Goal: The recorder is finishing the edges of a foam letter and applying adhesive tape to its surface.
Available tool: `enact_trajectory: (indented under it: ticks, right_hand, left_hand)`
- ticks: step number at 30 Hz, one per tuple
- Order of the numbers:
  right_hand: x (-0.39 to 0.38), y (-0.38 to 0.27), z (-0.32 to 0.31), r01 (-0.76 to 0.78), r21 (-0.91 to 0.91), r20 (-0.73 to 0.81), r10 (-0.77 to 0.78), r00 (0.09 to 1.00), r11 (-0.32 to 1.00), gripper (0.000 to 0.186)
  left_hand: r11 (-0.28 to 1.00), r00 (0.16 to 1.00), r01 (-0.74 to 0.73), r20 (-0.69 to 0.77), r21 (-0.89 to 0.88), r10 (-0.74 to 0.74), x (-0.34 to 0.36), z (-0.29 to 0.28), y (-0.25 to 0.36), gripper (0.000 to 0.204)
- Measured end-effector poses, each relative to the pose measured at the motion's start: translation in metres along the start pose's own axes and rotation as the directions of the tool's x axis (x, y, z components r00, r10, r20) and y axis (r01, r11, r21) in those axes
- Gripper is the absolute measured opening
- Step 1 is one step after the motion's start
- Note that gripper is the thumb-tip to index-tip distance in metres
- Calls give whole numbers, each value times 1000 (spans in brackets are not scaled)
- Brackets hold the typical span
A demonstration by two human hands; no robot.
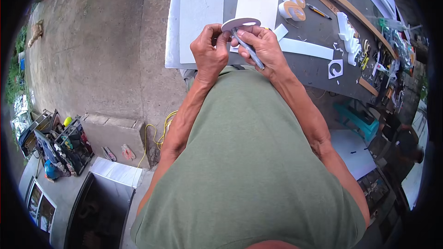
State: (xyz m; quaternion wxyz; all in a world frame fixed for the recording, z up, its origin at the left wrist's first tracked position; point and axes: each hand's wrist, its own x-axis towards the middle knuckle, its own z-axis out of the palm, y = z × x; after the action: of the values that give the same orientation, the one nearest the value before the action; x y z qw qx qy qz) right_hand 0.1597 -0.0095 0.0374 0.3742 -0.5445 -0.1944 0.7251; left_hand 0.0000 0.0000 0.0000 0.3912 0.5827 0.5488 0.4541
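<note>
My left hand (210,55) pinches the left edge of a pale oval cut piece (236,23) with a hole near its right side. My right hand (263,50) grips a slender grey tool (250,52), its top end at the underside of that piece. Both hands are above the near edge of the worktable. Just behind them lie a long curved white strip (309,48) and a white board (249,4).
The grey table (300,78) holds several rolled paper-backed pieces (290,7), a cutter (318,11), white offcuts (348,41), scissors and tools on the right. A teal stool (362,124) stands below. A person (408,143) is at far right; a yellow cord (157,133) lies at left.
</note>
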Motion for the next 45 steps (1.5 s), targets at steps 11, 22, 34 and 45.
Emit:
enact_trajectory:
  ticks: [11, 22, 34, 45]
  right_hand:
    - [-4, -6, 18, 137, 27, -50, -136, 989, 990, 17]
    - [-3, -11, 8, 209, -141, -49, -218, 975, 968, 17]
    - [5, 7, 8, 409, -641, 37, -507, 861, 649, 18]
    - [13, 26, -1, 481, -856, 220, -710, 669, 188, 18]
  left_hand:
    - [992, 991, -126, -44, -16, 125, 1, 5, 0, 9]
    - [976, 972, -186, 166, 116, 165, 8, -5, 6, 10]
    - [999, 993, -46, 109, 17, 44, -3, 3, 0, 3]
    - [995, 992, -97, 79, 7, 96, -4, 7, -4, 3]
